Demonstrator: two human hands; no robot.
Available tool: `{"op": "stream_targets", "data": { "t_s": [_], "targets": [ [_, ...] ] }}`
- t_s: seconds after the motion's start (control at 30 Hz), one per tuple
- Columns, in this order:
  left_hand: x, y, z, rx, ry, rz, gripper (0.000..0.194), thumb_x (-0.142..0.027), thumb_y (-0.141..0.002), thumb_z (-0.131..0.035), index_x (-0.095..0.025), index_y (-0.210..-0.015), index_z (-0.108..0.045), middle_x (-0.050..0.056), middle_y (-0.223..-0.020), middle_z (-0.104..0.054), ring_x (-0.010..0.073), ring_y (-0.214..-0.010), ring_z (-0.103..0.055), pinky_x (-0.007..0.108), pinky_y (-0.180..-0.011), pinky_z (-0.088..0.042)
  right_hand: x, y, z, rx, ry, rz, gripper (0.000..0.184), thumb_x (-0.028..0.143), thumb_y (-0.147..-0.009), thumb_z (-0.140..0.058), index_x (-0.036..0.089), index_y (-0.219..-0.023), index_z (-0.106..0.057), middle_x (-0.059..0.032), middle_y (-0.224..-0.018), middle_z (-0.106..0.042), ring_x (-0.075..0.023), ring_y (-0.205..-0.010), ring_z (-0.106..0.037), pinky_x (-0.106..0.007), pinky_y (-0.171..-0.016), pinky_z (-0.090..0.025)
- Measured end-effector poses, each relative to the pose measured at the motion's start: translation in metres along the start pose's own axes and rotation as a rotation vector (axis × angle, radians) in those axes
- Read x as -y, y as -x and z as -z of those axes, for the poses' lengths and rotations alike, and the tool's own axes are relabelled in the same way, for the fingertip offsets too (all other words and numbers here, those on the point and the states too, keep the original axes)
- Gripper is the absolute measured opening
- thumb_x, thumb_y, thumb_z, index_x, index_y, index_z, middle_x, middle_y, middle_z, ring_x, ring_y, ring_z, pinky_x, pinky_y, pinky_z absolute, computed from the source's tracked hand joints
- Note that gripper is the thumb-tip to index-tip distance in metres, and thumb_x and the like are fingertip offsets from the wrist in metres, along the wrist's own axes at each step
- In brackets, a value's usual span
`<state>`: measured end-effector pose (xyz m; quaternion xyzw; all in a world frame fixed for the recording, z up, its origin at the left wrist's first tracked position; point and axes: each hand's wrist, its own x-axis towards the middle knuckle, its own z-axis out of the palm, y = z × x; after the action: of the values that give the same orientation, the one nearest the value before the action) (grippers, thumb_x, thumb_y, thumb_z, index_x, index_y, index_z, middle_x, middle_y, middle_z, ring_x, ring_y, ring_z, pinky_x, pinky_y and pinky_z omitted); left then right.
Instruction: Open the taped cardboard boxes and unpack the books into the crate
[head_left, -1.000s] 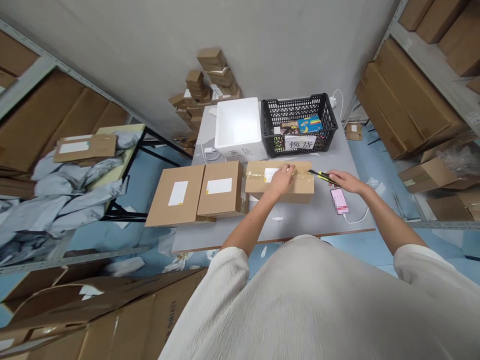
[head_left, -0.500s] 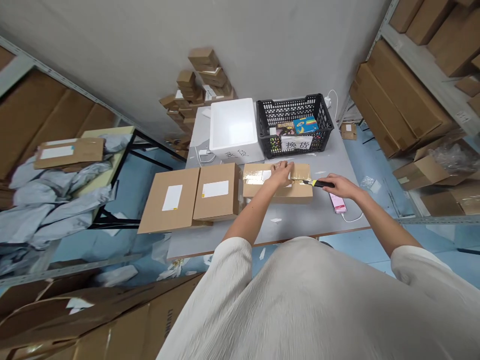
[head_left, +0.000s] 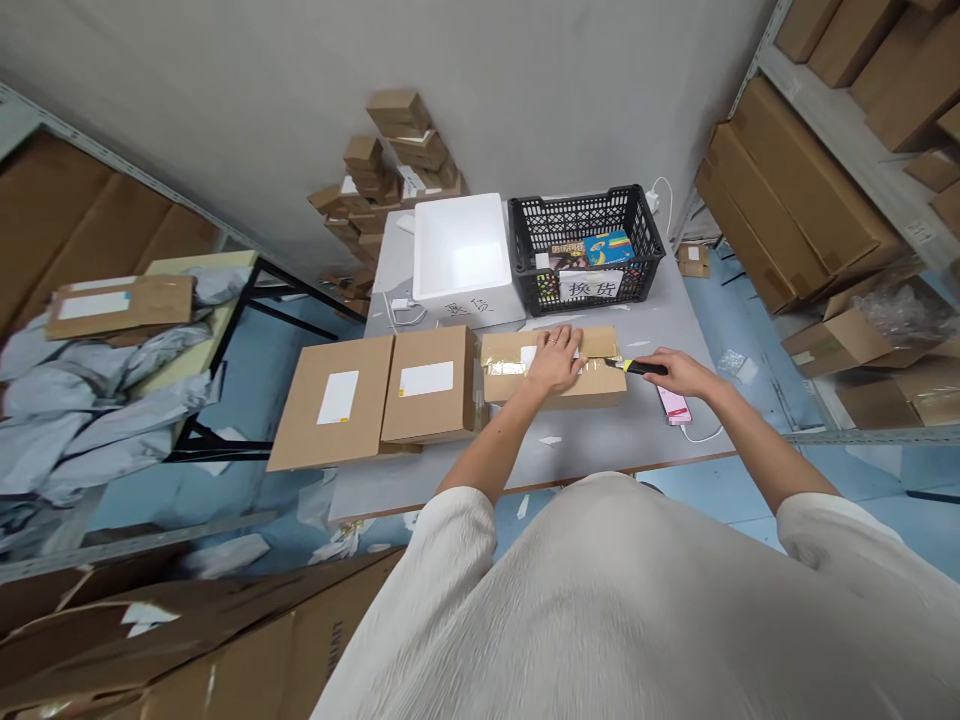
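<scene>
Brown cardboard makes up the long box (head_left: 600, 384) on the desk (head_left: 555, 470) before me, taped along its top with shiny strips. The person's left hand (head_left: 556, 362) lies palm down across the middle of it, fingers loosely stretched and gripping nothing, covering part of a white label (head_left: 528, 356). From where I stand, the right hand (head_left: 677, 373) is just off the box's right end, closed around the handle of a black and yellow knife (head_left: 636, 368); the blade reaches over that end at the tape, though I can't tell how deep it sits. So the box lies under the left hand and just beside the right. A pink-screened phone (head_left: 674, 405) lies near the right hand, partly hidden by it. Left of the long box sit two labelled cartons (head_left: 420, 415); behind it stand a white tub (head_left: 461, 245) and a black crate (head_left: 639, 288).
</scene>
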<state>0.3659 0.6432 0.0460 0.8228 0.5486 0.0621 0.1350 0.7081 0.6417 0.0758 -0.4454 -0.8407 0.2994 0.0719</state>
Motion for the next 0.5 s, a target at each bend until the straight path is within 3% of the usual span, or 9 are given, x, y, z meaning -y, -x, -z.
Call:
{"op": "stream_targets", "data": {
  "t_s": [0.3,0.5],
  "targets": [
    [-0.006,0.004,0.002,-0.017,-0.012,0.037,0.068,-0.046,-0.113,-0.038,-0.020,-0.176,-0.036,0.022,-0.181,-0.041,0.0360,-0.170,-0.032,0.059,-0.135,-0.019,-0.004,0.003,-0.031,-0.171,0.056,-0.014,0.054,0.048,-0.111,-0.051,0.029,-0.159,-0.069,-0.0130,-0.120,-0.073,-0.0323,-0.113,-0.071,-0.044,-0.100,-0.059],
    [-0.003,0.003,-0.003,-0.019,-0.001,0.053,0.067,-0.048,-0.115,-0.033,-0.021,-0.175,-0.040,0.019,-0.182,-0.039,0.0340,-0.171,-0.030,0.055,-0.138,-0.015,-0.026,0.010,-0.024,-0.285,0.093,-0.112,0.055,0.048,-0.109,-0.053,0.026,-0.156,-0.070,-0.0153,-0.123,-0.074,-0.0357,-0.117,-0.070,-0.046,-0.099,-0.059]
  ]
}}
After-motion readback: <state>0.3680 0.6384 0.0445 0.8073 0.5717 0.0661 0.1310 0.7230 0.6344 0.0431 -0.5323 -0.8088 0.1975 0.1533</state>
